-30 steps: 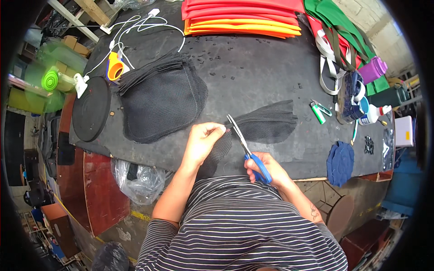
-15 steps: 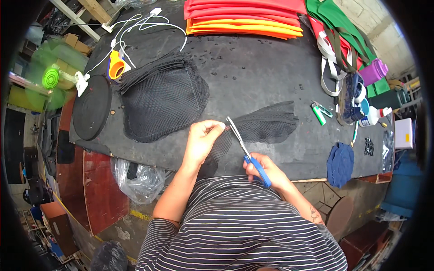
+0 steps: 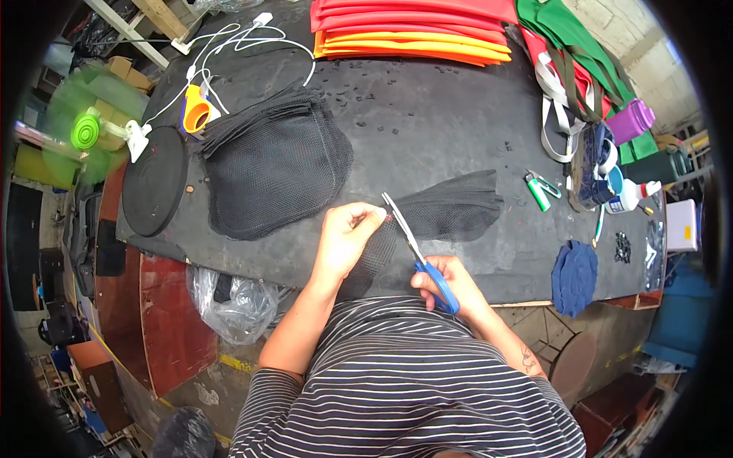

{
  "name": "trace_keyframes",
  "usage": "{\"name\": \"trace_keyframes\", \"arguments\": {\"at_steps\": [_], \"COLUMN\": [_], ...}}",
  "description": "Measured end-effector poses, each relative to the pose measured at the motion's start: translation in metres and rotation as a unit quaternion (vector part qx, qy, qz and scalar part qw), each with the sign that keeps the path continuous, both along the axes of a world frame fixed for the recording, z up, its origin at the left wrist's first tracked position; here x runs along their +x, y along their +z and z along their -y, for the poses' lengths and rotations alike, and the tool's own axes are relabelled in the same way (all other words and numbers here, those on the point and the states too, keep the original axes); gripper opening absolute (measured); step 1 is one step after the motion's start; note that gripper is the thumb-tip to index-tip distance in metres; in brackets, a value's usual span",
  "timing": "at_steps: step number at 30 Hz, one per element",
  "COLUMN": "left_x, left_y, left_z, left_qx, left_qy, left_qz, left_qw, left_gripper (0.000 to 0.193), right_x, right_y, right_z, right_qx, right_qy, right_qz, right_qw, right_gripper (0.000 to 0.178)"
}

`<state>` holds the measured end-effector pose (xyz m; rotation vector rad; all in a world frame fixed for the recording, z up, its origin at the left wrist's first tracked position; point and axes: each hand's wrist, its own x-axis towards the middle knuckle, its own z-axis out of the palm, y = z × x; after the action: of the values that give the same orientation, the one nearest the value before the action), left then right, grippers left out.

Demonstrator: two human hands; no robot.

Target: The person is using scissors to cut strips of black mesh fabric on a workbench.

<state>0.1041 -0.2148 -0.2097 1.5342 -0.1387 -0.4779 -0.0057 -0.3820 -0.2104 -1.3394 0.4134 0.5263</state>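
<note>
Between the thumb and finger of my left hand (image 3: pixel 347 237), the edge of a black mesh piece (image 3: pixel 372 261) is pinched. The piece hangs down toward my striped shirt. My right hand (image 3: pixel 450 281) grips blue-handled scissors (image 3: pixel 440 288), their blades pointing up and left, close to my left fingertips. Whether the blades touch the mesh is too small to tell. Just beyond the blades, a fanned stack of black mesh pieces (image 3: pixel 454 208) lies on the table. A larger pile of black mesh (image 3: pixel 271 179) rests left of my left hand.
Red and orange folded fabric (image 3: pixel 412 30) is stacked at the back of the dark table (image 3: pixel 450 130). A green lighter (image 3: pixel 537 192), dark blue fabric (image 3: pixel 575 278) and a white bottle (image 3: pixel 632 196) sit to the right. A tape dispenser (image 3: pixel 197 114) and small fan (image 3: pixel 85 131) stand left.
My left hand has shifted slightly right with the mesh edge. The scissors' tips have moved a little farther from me, and the hanging mesh has shifted slightly.
</note>
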Motion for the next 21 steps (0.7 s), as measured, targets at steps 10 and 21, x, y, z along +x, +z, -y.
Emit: {"name": "trace_keyframes", "arguments": {"at_steps": [10,21], "left_x": [-0.018,-0.003], "left_y": [0.014,0.001], "left_z": [0.033,-0.01], "left_qx": [-0.063,-0.077], "left_qy": [-0.055,-0.275], "left_qz": [0.077,-0.145], "left_qw": [0.994,0.947], "left_gripper": [0.029,0.014], "right_x": [0.029,0.048], "right_y": [0.023,0.064], "right_z": [-0.002,0.103], "right_qx": [-0.018,-0.071], "right_qy": [-0.159,-0.355], "right_qz": [0.196,0.366], "right_qw": [0.967,0.857], "right_gripper": [0.031,0.021]}}
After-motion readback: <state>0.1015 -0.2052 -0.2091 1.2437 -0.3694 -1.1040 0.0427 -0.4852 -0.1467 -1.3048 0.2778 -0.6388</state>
